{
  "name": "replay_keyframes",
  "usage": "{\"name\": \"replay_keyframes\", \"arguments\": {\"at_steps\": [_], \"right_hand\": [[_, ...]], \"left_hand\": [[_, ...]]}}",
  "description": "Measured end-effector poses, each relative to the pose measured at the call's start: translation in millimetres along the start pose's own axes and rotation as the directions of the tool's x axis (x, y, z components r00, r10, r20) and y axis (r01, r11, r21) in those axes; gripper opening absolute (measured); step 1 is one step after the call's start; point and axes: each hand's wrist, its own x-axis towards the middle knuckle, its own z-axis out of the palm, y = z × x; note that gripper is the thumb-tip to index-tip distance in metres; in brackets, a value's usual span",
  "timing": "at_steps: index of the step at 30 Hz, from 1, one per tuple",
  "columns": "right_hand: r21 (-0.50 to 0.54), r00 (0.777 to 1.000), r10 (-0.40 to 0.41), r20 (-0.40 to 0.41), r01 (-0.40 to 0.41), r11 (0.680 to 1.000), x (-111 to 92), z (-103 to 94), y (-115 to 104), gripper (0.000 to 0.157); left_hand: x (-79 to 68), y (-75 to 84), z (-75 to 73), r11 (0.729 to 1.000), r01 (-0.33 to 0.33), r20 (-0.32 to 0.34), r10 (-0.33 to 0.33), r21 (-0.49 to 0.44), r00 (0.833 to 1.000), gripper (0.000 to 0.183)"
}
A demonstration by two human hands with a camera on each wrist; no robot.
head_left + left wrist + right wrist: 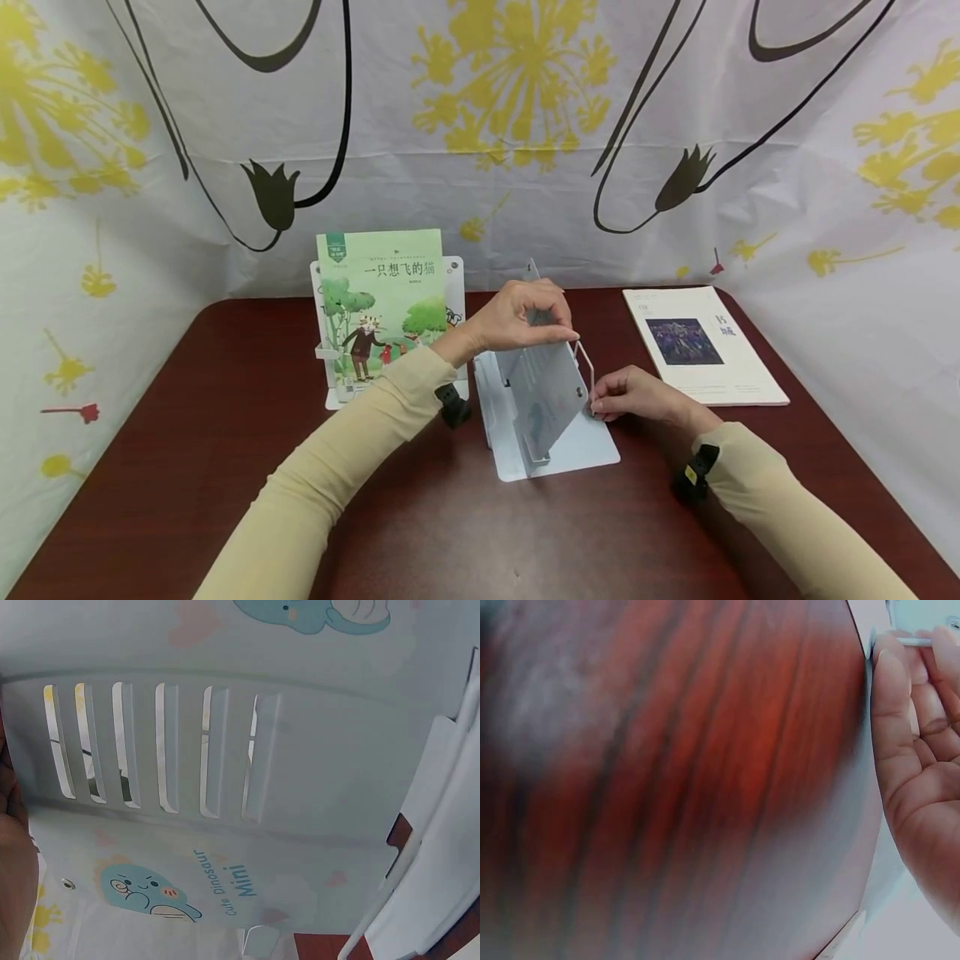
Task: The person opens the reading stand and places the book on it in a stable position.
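A white metal book stand point(547, 404) with a dinosaur print stands on the table, its slotted panel point(337, 765) tilted up from the flat base plate point(588, 454). My left hand point(517, 317) reaches over the panel and grips its upper edge; in the left wrist view only part of that hand point(15, 877) shows at the left edge. Low on the right side, my right hand point(637, 393) pinches the thin white wire support point(589, 363) near the base. The right wrist view shows the wire point(913, 642) between thumb and fingers.
To the left, a green picture book point(390, 308) leans on another white book stand point(455, 287). A white magazine point(720, 371) with a dark picture lies flat at the back right. Patterned cloth point(480, 200) hangs behind the dark red table point(225, 417).
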Motion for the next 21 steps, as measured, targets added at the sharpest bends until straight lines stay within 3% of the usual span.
{"name": "replay_keyframes", "arguments": {"at_steps": [4,10,21], "right_hand": [[-0.002,0.999,-0.023,0.049,0.023,1.0,2,3.1,-2,0.018],[-0.037,0.996,-0.044,0.074,0.047,0.998,6,9.1,-6,0.016],[-0.049,0.998,-0.001,0.061,0.004,0.999,7,12.3,-6,0.016]], "left_hand": [[3.4,15.3,-1.5,1.0,-0.011,0.015,0.011,-0.016,1.0,0.015],[3.0,16.9,-0.1,0.999,-0.03,0.016,0.03,-0.038,0.999,0.018],[3.6,15.7,2.7,0.998,-0.043,0.014,0.044,-0.044,0.999,0.017]]}}
